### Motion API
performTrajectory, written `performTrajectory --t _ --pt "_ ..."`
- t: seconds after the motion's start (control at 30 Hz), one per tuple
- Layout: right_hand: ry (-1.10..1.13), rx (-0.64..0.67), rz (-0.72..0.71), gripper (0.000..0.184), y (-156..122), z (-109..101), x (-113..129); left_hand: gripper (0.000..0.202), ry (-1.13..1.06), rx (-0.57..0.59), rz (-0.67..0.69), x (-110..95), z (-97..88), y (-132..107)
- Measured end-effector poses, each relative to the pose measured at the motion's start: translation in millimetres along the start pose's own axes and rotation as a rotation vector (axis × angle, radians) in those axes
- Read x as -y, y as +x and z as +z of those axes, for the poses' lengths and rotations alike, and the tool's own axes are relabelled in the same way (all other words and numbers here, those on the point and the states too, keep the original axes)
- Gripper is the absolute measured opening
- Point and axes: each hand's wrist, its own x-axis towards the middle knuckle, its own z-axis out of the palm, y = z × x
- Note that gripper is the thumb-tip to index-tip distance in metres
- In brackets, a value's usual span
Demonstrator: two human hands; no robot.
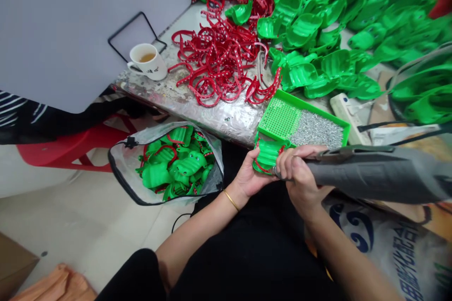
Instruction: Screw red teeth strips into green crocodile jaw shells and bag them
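Observation:
My left hand (247, 175) is closed on a curved green plastic piece (267, 154) with a red strap on it, just in front of the tray. My right hand (300, 176) wraps round the front end of a long grey power tool (367, 174). The tool's metal tip meets the lower right edge of the green piece; the exact contact is hidden by my fingers. Right behind the hands lies a green tray (278, 115), part of it covered by many small silvery metal pieces (316, 130), too small to name for certain.
Red dotted straps (219, 63) heap on the worktable (226, 120); green plastic pieces (303, 28) pile behind and right. A white cup (148, 62) of brown liquid stands near the left edge. Below, an open clear bag (127, 164) holds strapped green pieces, beside a red stool (81, 143).

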Motion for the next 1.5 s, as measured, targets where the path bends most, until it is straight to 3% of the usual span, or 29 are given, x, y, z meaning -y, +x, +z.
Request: performTrajectory --t 0.23,0.3,0.4,0.47,0.57,0.6,0.67,0.73,0.83,0.87,0.9,0.93,1.03,1.1,1.17,1.27,1.5 --pt "0.098 0.04 0.118 0.016 13.9 -6.3 11.4 0.042 0.155 0.008 0.025 -6.8 6.5 -4.5" --pt "0.106 0.017 0.122 0.018 30.4 -11.3 20.6 0.04 0.354 0.015 0.074 -21.9 12.5 -16.9" --pt "0.102 -0.043 0.077 0.019 63.0 -18.8 35.5 0.04 0.764 -0.048 0.194 -57.8 20.6 -54.7" --pt "0.081 -0.068 0.011 0.019 84.5 -23.9 41.7 0.047 0.967 -0.216 0.236 -86.3 19.7 -90.0" --pt "0.051 -0.083 -0.048 0.019 108.5 -32.6 41.5 0.058 1.21 -0.773 0.305 -129.1 3.1 -144.2" --pt "0.046 -0.086 -0.051 0.019 113.8 -35.6 39.5 0.061 1.294 -0.877 0.305 -142.1 -5.4 -159.3" --pt "0.041 -0.089 -0.065 0.018 120.9 -41.2 34.3 0.062 1.494 -1.001 0.296 -163.5 -22.1 -180.5" --pt "0.039 -0.087 -0.08 0.017 124.5 -45.5 30.1 0.063 1.674 -1.053 0.32 -174.9 -30.8 -186.8" --pt "0.041 -0.082 -0.087 0.016 125.3 -48.0 29.4 0.065 1.896 -1.132 0.663 -163.7 -16.0 -165.8" --pt "0.048 -0.081 -0.089 0.016 124.7 -47.5 30.8 0.063 1.933 -1.127 0.82 -151.8 -3.7 -151.3" --pt "0.06 -0.079 -0.09 0.015 123.6 -46.6 32.6 0.058 1.895 -1.05 0.902 -136.5 10.9 -133.8" --pt "0.077 -0.073 -0.086 0.015 122.3 -45.2 34.8 0.052 1.813 -0.863 0.872 -118.9 26.7 -113.8" --pt "0.137 -0.049 -0.055 0.016 116.8 -40.2 41.5 0.04 1.571 -0.257 0.585 -63.1 68.8 -48.6" --pt "0.152 -0.052 -0.043 0.017 113.2 -37.8 44.5 0.038 1.606 -0.052 0.608 -32.5 85.5 -10.5" --pt "0.137 -0.081 -0.049 0.017 110.3 -37.5 45.7 0.03 1.621 0.037 0.696 -11.4 92.8 16.6" --pt "0.087 -0.129 -0.067 0.018 108.3 -41.3 44.3 0.016 1.594 0.065 0.812 3.6 93.6 37.3" --pt "-0.021 -0.179 -0.113 0.02 109.0 -56.0 37.6 0.011 1.708 0.154 0.851 -2.1 89.7 53.0"
